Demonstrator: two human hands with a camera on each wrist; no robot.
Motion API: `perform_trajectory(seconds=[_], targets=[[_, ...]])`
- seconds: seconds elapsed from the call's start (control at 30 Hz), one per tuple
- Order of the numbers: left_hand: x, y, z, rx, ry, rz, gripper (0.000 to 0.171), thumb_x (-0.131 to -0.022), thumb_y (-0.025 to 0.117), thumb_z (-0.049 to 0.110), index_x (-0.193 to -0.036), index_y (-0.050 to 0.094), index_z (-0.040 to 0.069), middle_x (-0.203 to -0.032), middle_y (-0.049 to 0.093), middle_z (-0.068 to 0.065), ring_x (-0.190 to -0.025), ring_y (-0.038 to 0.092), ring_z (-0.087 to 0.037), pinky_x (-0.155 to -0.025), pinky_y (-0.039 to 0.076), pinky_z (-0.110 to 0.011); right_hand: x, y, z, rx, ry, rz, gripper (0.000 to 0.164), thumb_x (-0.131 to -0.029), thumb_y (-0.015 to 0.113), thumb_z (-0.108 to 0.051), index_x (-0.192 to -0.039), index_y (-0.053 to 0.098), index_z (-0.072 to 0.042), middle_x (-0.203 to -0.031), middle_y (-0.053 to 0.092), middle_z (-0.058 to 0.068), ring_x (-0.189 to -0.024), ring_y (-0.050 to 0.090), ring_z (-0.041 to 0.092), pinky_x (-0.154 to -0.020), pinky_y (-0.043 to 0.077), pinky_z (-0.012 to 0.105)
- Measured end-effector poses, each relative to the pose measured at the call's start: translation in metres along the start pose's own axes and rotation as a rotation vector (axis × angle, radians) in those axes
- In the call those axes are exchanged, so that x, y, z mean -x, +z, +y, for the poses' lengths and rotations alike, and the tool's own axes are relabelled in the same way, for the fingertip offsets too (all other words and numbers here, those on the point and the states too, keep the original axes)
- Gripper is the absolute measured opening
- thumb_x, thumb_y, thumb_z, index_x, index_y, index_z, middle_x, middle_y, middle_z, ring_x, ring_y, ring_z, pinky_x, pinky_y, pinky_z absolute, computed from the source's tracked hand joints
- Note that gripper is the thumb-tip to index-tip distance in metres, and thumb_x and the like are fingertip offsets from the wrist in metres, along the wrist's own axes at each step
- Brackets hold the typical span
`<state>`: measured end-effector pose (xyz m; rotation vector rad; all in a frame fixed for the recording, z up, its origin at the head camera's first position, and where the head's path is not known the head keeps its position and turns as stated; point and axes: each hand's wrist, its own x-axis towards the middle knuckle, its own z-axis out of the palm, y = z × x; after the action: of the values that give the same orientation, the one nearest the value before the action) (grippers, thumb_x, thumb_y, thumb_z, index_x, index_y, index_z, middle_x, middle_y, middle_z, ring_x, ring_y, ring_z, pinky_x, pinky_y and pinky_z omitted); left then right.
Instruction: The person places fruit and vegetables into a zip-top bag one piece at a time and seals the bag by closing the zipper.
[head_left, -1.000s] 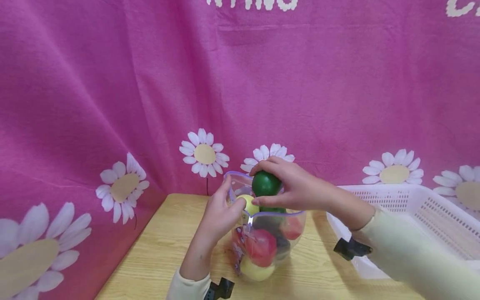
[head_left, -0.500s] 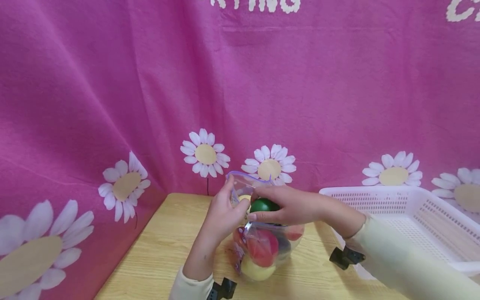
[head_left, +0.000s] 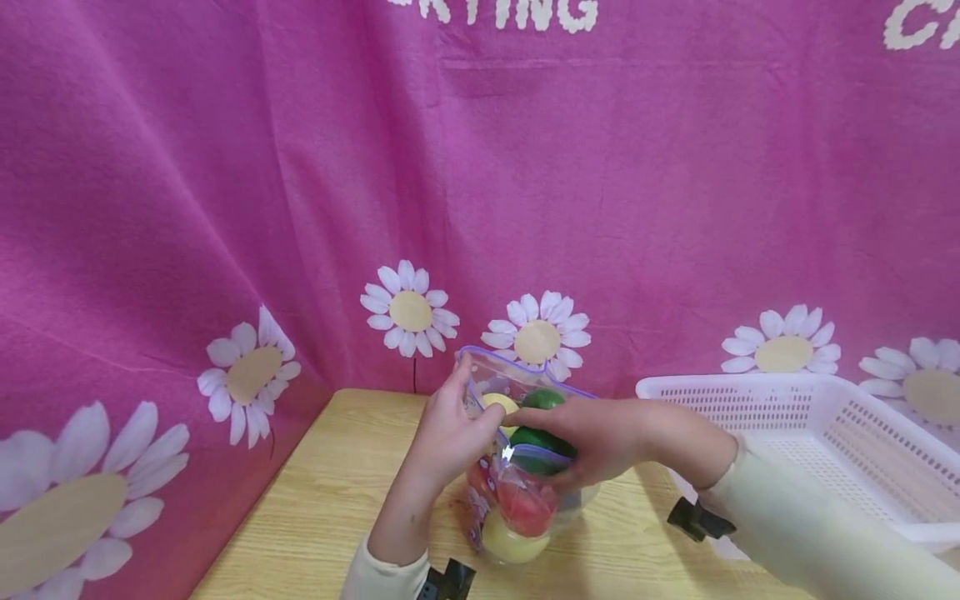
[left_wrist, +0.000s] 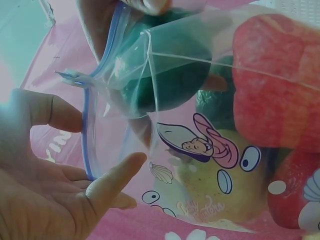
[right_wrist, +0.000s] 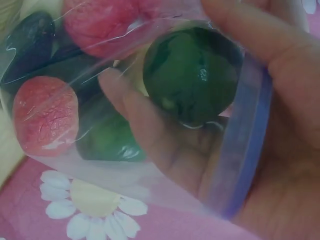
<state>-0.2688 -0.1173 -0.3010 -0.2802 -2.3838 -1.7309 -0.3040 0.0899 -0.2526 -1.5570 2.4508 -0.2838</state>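
Observation:
A clear zip bag (head_left: 483,367) with a purple rim stands on the table, its mouth spread. My left hand (head_left: 453,433) pinches the bag's rim by the zip slider, thumb and fingers bent at the edge. My right hand (head_left: 600,437) reaches into the mouth, its fingers around a glossy dark green round fruit (right_wrist: 192,75) just inside the rim, with the thumb at the bag's front wall. Another green piece (head_left: 543,400) lies behind it. Lower in the bag show a red fruit (left_wrist: 275,75), a pale yellow one (head_left: 513,537) and several others.
A white perforated basket (head_left: 720,387) stands at the right on the wooden table (head_left: 315,500). A pink cloth (head_left: 637,208) with daisies hangs right behind the table. Cartoon prints (left_wrist: 200,142) cover part of the bag.
My right hand has lowered the green fruit from above the rim into the bag's mouth, and its thumb has moved down to the front wall. My left hand keeps its hold.

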Motion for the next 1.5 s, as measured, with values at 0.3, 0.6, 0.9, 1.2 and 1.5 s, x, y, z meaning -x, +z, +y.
perform_trajectory(seconds=[0.3,0.6,0.9,1.2,1.5], targets=[[-0.001,-0.004,0.001,-0.022,0.019,0.029,0.082,-0.091,0.063,0.015,-0.161,0.021,0.005,-0.168,0.022,-0.012,-0.059,0.047,-0.015,-0.050,0.045,-0.020,0.006,0.005,-0.009,0.193,0.060,0.114,0.044,-0.100,0.063,-0.014,-0.144,0.059,-0.012,-0.114,0.064,0.009,-0.090,0.060,0.015,-0.085,0.055,0.034],[-0.003,-0.004,-0.003,-0.046,0.036,0.063,0.074,-0.097,0.062,0.026,-0.161,0.028,0.008,-0.166,0.024,-0.015,-0.117,0.061,-0.033,-0.089,0.057,-0.045,0.010,0.009,-0.009,0.297,0.055,0.378,0.013,-0.096,0.070,-0.016,-0.088,0.074,-0.027,-0.073,0.052,-0.015,-0.066,0.049,-0.001,-0.056,0.048,0.022],[0.026,0.000,0.020,-0.347,0.026,0.116,0.094,-0.080,0.076,0.063,-0.154,0.045,0.016,-0.128,0.065,-0.023,-0.103,0.067,-0.028,-0.097,0.052,-0.048,0.009,0.024,-0.007,0.316,0.082,0.625,0.014,-0.091,0.074,-0.009,-0.084,0.070,-0.021,-0.072,0.058,-0.015,-0.063,0.051,0.001,-0.056,0.049,0.025],[0.027,-0.002,0.020,-0.518,0.315,0.118,0.010,-0.084,0.083,0.012,-0.094,0.080,0.013,-0.076,0.070,0.006,-0.062,0.053,-0.005,-0.059,0.048,-0.021,0.005,0.015,-0.006,0.056,-0.029,0.608,0.009,-0.094,0.070,-0.009,-0.090,0.077,-0.015,-0.075,0.067,-0.011,-0.061,0.053,0.000,-0.054,0.049,0.022],[0.027,-0.007,0.022,-0.537,0.345,0.048,0.007,-0.082,0.083,0.008,-0.085,0.079,0.013,-0.078,0.073,0.005,-0.072,0.061,-0.007,-0.069,0.055,-0.022,-0.005,-0.026,0.061,0.027,-0.129,0.576,0.054,-0.079,0.046,0.025,-0.118,0.069,-0.004,-0.099,0.068,0.005,-0.067,0.050,0.006,-0.060,0.046,0.023]])
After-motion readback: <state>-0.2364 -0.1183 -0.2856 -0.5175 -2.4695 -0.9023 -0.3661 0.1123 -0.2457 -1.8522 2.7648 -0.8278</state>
